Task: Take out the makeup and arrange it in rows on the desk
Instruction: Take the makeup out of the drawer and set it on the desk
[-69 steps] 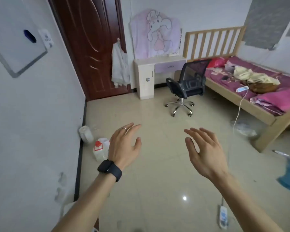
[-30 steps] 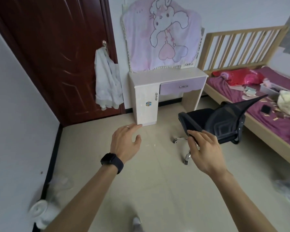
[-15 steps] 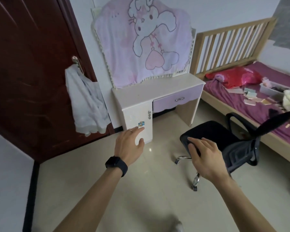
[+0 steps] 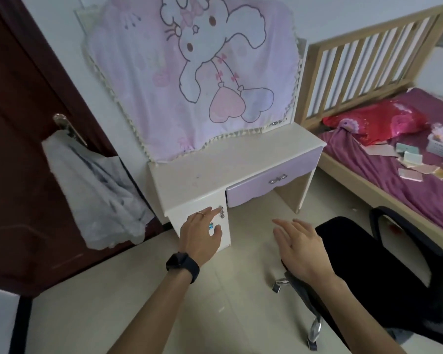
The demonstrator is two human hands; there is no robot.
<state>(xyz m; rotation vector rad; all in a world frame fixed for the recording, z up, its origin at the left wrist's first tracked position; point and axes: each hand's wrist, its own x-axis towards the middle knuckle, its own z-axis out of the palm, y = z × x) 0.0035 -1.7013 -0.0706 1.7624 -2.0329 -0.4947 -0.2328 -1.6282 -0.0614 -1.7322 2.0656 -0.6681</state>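
- Head view: a white desk [image 4: 210, 162] with a bare top is seen just beyond the fingertips of both hands, against the wall.
- Its white cupboard door [image 4: 225, 236] lies directly under the left fingers [image 4: 212, 212]; a small metal handle [image 4: 221, 212] is seen right at the index fingertip, and contact cannot be told.
- The left hand [image 4: 200, 236] is held flat, fingers straight and close together, thumb apart; nothing is gripped. A ring [image 4: 200, 213] and a black wristwatch [image 4: 182, 264] are worn.
- A lilac drawer [image 4: 253, 190], closed, is set to the right of the left fingers and beyond the right fingers [image 4: 281, 223].
- The right hand [image 4: 299, 249] is spread palm down, fingers straight, and nothing is held.
- A black office chair [image 4: 368, 264] lies just right of and below the right hand.
- A pink rabbit cloth [image 4: 189, 72] is hung above the desk, well beyond the fingers.
- A dark red door [image 4: 16, 149] with a white garment [image 4: 95, 190] on its handle is seen left of the left hand.
- A wooden bed [image 4: 343, 175] with a red pillow [image 4: 376, 121] lies far right of the right fingers.
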